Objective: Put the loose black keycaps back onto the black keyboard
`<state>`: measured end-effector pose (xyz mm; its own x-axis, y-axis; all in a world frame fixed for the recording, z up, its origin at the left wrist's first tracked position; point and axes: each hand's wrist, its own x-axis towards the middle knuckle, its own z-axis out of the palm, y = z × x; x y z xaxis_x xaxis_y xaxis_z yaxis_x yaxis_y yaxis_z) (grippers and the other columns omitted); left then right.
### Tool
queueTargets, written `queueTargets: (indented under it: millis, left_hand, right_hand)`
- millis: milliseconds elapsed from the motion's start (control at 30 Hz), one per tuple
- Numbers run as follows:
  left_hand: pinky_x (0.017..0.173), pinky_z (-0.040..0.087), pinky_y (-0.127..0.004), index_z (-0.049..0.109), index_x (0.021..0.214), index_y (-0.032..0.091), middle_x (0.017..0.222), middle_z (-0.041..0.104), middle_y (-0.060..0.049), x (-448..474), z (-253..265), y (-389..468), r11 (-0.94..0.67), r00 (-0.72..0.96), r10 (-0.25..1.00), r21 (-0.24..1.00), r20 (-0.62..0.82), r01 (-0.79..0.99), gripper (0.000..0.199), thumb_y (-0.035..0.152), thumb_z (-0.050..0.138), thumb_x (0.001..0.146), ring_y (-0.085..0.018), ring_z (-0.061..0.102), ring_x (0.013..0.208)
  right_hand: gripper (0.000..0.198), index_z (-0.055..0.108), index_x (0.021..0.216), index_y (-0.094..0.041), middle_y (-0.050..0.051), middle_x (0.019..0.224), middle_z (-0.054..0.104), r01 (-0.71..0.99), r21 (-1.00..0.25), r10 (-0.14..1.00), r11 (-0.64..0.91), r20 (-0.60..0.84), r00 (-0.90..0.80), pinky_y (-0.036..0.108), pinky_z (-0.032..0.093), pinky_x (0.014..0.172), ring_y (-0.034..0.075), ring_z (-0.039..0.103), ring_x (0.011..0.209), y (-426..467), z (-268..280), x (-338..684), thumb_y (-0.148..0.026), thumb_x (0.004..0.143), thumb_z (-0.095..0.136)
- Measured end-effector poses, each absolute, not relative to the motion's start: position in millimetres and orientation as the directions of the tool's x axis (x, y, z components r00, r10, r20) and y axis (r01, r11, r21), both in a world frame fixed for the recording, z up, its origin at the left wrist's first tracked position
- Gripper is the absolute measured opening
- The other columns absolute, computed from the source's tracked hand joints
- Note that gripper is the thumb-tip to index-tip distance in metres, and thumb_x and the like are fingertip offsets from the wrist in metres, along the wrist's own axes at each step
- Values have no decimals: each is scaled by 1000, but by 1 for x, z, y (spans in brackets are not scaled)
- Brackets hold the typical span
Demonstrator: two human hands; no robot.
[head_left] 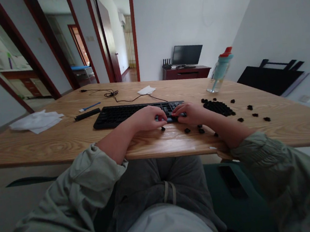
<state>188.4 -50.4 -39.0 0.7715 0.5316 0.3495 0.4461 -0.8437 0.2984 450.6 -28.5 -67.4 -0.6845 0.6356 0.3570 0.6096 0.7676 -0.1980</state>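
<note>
A black keyboard (116, 115) lies on the wooden table, and both hands are over its right part. My left hand (148, 117) has curled fingers, with thumb and index close together at the keyboard's front edge. What may be between them is too small to make out. At the keyboard's right end, my right hand (190, 113) is closed, fingertips down on the number-pad area beside a small dark piece. One loose black keycap (163, 129) lies just below the left fingertips. More keycaps (187, 130) lie around the right wrist, and a dense pile of keycaps (218, 108) sits to its right.
Left of the keyboard are a dark bar-shaped piece (87, 114), a blue-and-white brush-like tool (90, 107) and crumpled white tissue (37, 121). Behind it lie a coiled cable (111, 94) and a folded tissue (146, 90). A water bottle (220, 71) stands back right.
</note>
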Motion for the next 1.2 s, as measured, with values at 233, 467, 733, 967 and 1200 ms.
queueTargets:
  millis: [233,467,733,967,1200]
  left_hand:
    - [63,45,-22,82,92,24,81,77,-1,189,-38,-56,-805,831,548,327,92,495,17,27,70,80,-14,66,68]
    - [70,48,-24,80,96,21,88,77,-3,190,-41,-50,-823,786,554,324,274,467,20,28,66,85,-15,68,76]
    - [70,47,-27,75,93,21,86,75,-3,196,-43,-37,-751,603,639,215,477,625,17,32,66,84,-17,65,74]
    - [68,46,-27,74,92,22,84,74,-2,201,-46,-33,-745,611,644,198,460,636,16,34,66,85,-18,65,74]
    - [73,50,-29,73,90,20,88,75,-3,195,-45,-27,-728,559,666,265,495,633,12,28,67,83,-19,66,78]
  right_hand:
    - [28,82,96,-21,10,105,77,614,-204,640,762,377,-669,40,53,94,24,70,94,-25,-69,449,-17,79,60]
    - [28,82,94,-21,10,105,75,613,-222,643,758,410,-647,39,54,90,23,69,92,-25,-72,449,-16,79,60]
    - [32,82,93,-25,6,103,76,586,-284,650,759,399,-647,39,52,94,22,69,93,-23,-70,450,-13,77,58]
    - [32,82,95,-23,7,108,75,617,-298,682,728,403,-611,41,49,100,24,68,100,-31,-68,451,-16,78,56]
    - [35,82,97,-24,7,105,73,606,-376,708,701,465,-531,38,51,93,24,67,97,-37,-60,454,-17,77,54]
